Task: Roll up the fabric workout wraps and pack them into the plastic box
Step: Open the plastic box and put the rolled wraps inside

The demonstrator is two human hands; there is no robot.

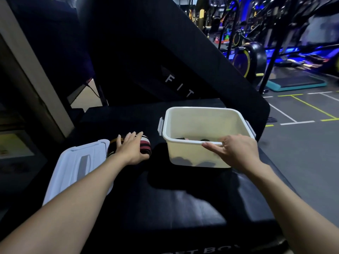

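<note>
A white plastic box (205, 114) stands open on a black padded block, with dark rolled wraps (183, 160) lying on its bottom. My right hand (233, 151) grips the box's near rim, thumb along the edge. Left of the box lies a rolled wrap (145, 146) striped red, black and white. My left hand (129, 148) rests flat on top of that roll, fingers spread over it. The part of the roll under my palm is hidden.
The box's white lid (77, 167) lies upside down at the block's left edge, touching the roll. A slanted black pad marked FIT rises behind. Gym floor with painted lines, a teal step and exercise bikes lie to the right.
</note>
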